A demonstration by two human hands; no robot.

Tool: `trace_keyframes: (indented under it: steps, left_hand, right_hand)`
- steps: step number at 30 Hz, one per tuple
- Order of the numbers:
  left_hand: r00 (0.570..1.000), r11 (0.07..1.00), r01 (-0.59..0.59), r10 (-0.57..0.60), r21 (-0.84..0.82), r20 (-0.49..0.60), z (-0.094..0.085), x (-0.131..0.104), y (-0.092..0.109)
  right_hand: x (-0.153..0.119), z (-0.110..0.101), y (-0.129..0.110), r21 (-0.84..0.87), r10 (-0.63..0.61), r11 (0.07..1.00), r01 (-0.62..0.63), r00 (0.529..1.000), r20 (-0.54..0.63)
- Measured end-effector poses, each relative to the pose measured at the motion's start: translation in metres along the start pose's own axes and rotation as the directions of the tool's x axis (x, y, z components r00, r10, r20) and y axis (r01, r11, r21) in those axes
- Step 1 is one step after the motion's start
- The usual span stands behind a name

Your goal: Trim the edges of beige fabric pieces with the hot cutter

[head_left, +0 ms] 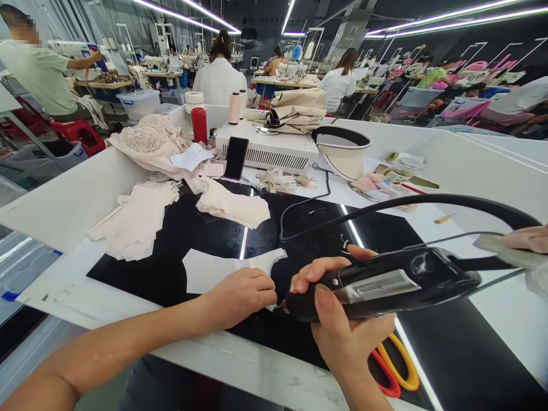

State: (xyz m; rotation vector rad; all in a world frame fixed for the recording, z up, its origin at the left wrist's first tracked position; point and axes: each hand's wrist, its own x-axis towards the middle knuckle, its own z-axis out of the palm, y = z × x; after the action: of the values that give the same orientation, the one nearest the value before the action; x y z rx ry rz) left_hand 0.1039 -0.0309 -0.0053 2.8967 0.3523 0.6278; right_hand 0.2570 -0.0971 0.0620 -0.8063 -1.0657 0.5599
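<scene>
My right hand [342, 325] is wrapped around a thick black corded handheld tool [381, 285] with a metal plate along its side. The tool's narrow tip points left, close to the fingertips of my left hand [242, 294]. Those fingers are curled together at the right edge of a pale, curve-cut fabric piece [214, 271], which lies flat on the black glossy mat [226, 245]. My fingers partly cover the fabric, and where the tip meets it is hard to see. Scissors [400, 365] with red and yellow handles lie below my right wrist.
Stacks of cut pale fabric [139, 220] and more pieces [233, 204] lie beyond the hands. Farther back are a phone [236, 158], a red bottle [199, 124], a white vented box [268, 148] and a round bin [342, 149]. The tool's cable [428, 200] arches rightward. Several people sit at sewing machines.
</scene>
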Motion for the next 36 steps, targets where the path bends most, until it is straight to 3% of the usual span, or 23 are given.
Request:
trace_keyframes:
  steps: [11,20,30,36]
  left_hand:
    - [0.995,0.995,-0.082,0.079,-0.054,-0.061,0.002,-0.008,-0.004]
    - [0.998,0.996,-0.058,0.057,-0.063,-0.031,-0.006,-0.008,-0.002]
    - [0.991,0.995,-0.103,0.103,-0.002,0.085,-0.01,-0.011,-0.003]
    - [0.989,0.99,-0.14,0.139,0.025,0.051,-0.012,-0.011,-0.004]
  right_hand:
    - [0.0,-0.001,-0.003,0.005,0.009,1.0,-0.009,1.0,-0.004]
    - [0.001,-0.001,-0.005,-0.006,0.009,1.0,-0.009,1.0,-0.01]
    - [0.001,0.001,-0.008,-0.023,0.021,1.0,-0.021,1.0,-0.021]
    - [0.001,0.0,-0.009,-0.039,0.016,0.999,-0.017,1.0,-0.023]
